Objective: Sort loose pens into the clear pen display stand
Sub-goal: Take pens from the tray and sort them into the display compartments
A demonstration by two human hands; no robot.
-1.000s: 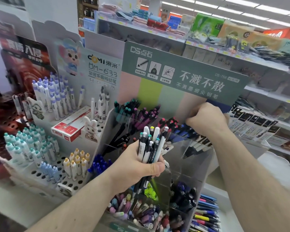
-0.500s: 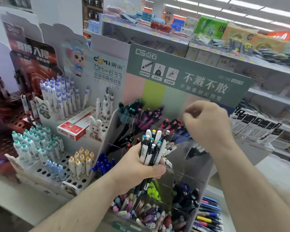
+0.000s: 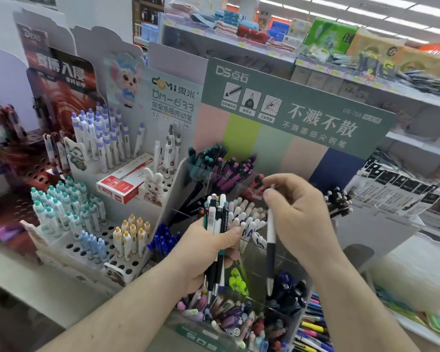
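Pens (image 3: 216, 219) fill the left hand (image 3: 208, 247), gripped as a bundle; the right hand (image 3: 297, 212) pinches one pen (image 3: 271, 240) above the stand (image 3: 252, 273). Most sorting remains.

Two hands are in view: the left hand (image 3: 208, 250) grips a bundle of pens (image 3: 216, 219), about six or seven as far as the overlapping barrels allow a count, and the right hand (image 3: 297, 212) pinches one white-and-black pen (image 3: 270, 247). The clear pen display stand (image 3: 254, 280) shows at least eight pen-filled compartments. Behind it stands one green header card (image 3: 315, 102) with three icon squares. On the perforated rack (image 3: 107, 260) at the stand's left edge, one red box (image 3: 122, 185) lies, with one rabbit figure (image 3: 154, 185) beside it and seven yellow-capped pens (image 3: 131, 233).
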